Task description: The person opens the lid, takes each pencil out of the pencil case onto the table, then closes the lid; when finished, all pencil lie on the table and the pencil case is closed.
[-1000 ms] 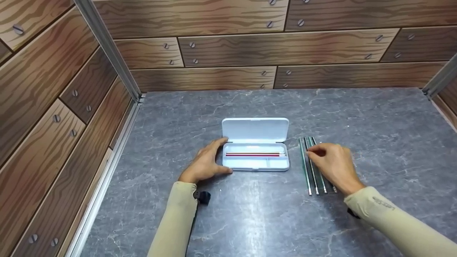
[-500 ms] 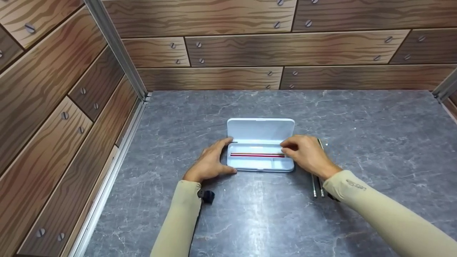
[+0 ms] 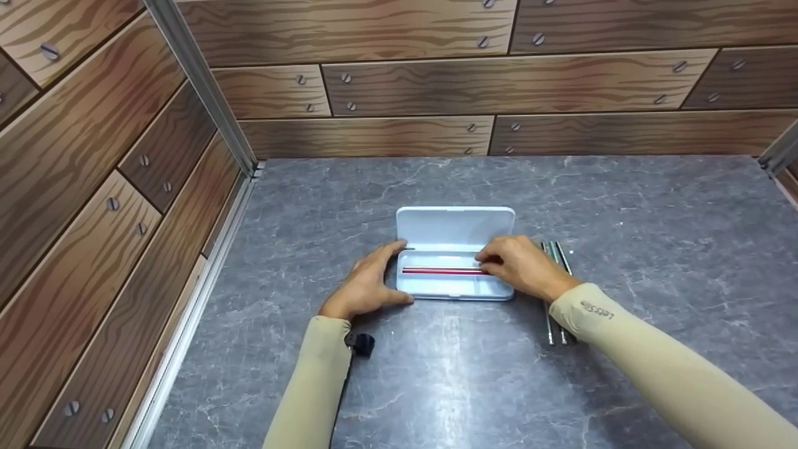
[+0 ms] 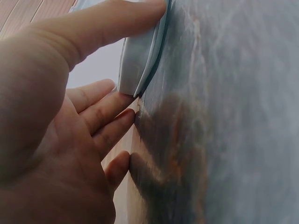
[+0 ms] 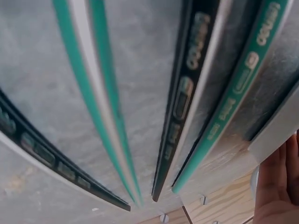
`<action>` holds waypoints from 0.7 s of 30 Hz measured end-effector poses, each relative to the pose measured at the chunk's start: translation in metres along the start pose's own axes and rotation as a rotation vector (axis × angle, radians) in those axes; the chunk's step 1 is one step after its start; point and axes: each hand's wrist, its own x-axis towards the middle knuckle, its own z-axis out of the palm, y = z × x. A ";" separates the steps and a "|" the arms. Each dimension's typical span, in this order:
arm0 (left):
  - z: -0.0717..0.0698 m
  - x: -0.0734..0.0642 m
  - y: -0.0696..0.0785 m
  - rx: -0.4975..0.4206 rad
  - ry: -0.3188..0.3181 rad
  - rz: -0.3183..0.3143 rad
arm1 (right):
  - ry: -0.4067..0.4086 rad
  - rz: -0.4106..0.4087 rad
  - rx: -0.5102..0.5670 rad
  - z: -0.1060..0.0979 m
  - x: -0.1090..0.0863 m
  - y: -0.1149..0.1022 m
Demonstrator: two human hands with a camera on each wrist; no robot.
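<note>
A white pencil case [image 3: 446, 295] stands with its lid raised in the head view, red pencils [image 3: 436, 271] lying lengthwise inside. My left hand [image 3: 365, 285] holds the left end of the case, thumb at the front edge and fingers at the back corner. The left wrist view shows that thumb over the case [image 4: 138, 65]. My right hand [image 3: 523, 265] reaches over the case's right half, thumb and forefinger bent at the right ends of the red pencils. Whether they pinch a pencil is hidden. In the right wrist view, only part of the right hand [image 5: 278, 182] shows.
Several green and black pencils lie side by side right of the case, partly under my right forearm; a black pencil [image 5: 180, 98] and a green pencil [image 5: 231, 95] show up close. A wood-patterned wall [image 3: 399, 90] closes off the back of the grey marbled table [image 3: 324, 199].
My right hand has moved left from above the green and black pencils to inside the case, sliding a little further left lately. My left hand stays at the case's left end.
</note>
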 end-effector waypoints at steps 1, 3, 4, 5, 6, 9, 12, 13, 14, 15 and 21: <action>0.000 0.000 0.000 0.003 0.000 0.003 | -0.004 -0.012 -0.003 0.000 0.001 0.000; -0.001 0.000 0.000 0.005 0.004 0.010 | -0.006 -0.026 -0.007 -0.001 0.002 0.000; -0.001 0.001 0.000 0.006 0.004 0.011 | -0.007 -0.026 -0.007 -0.001 0.002 0.000; -0.001 0.001 0.000 0.008 0.004 0.007 | -0.011 -0.028 -0.008 -0.001 0.003 -0.001; -0.002 0.001 0.000 0.008 0.005 0.006 | -0.017 -0.027 -0.008 -0.001 0.004 -0.001; -0.001 0.001 0.000 0.009 0.006 0.005 | -0.047 -0.019 -0.008 0.000 0.005 -0.003; 0.000 0.000 -0.001 0.007 0.009 0.005 | -0.081 -0.011 0.001 0.000 0.006 -0.004; 0.000 0.000 -0.001 0.003 0.011 0.006 | -0.087 -0.009 0.006 0.001 0.006 -0.004; 0.000 0.000 -0.001 0.003 0.011 0.004 | -0.088 -0.007 0.010 0.001 0.006 -0.003; 0.000 0.000 -0.001 0.001 0.013 0.007 | -0.088 -0.005 0.017 0.002 0.006 -0.003; 0.000 0.000 -0.001 0.006 0.015 0.008 | -0.058 -0.003 0.034 0.004 0.006 0.000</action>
